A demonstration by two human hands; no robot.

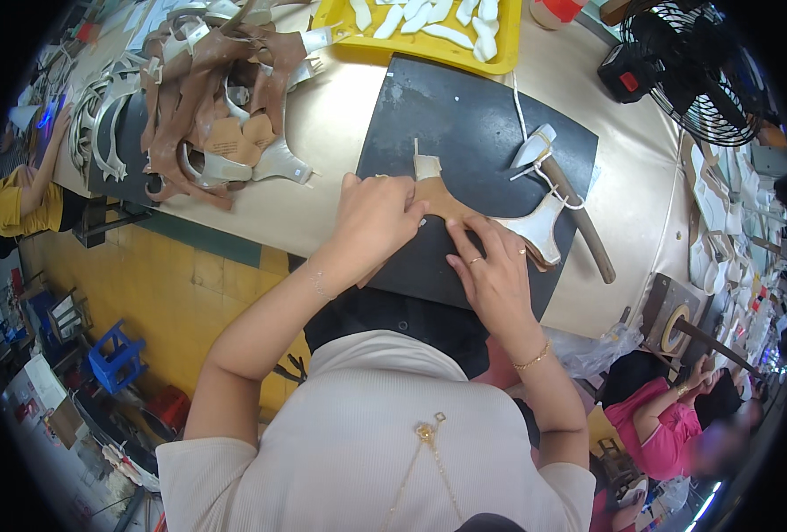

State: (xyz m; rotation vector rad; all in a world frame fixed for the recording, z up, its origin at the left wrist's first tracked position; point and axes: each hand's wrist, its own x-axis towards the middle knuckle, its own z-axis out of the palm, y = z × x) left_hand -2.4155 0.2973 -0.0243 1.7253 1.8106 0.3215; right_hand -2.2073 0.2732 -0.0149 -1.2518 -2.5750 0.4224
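A tan leather sandal upper (447, 203) with pale lined ends lies across a black work mat (424, 97) in front of me. My left hand (377, 213) has its fingers curled in a pinch on the left edge of the upper; its fingertips are partly hidden. My right hand (495, 262) grips the middle of the same piece from the near side, fingertips pressed on the leather. To the right of it, a hammer (580, 208) with a wooden handle and a pale head lies on the mat. A white cord (519, 106) runs down to the hammer.
A heap of brown leather uppers (225, 115) lies at the left of the table. A yellow tray (509, 53) of white pieces stands at the back. A black fan (695, 80) is at the far right. Co-workers in yellow (23, 204) and pink (650, 426) sit at either side.
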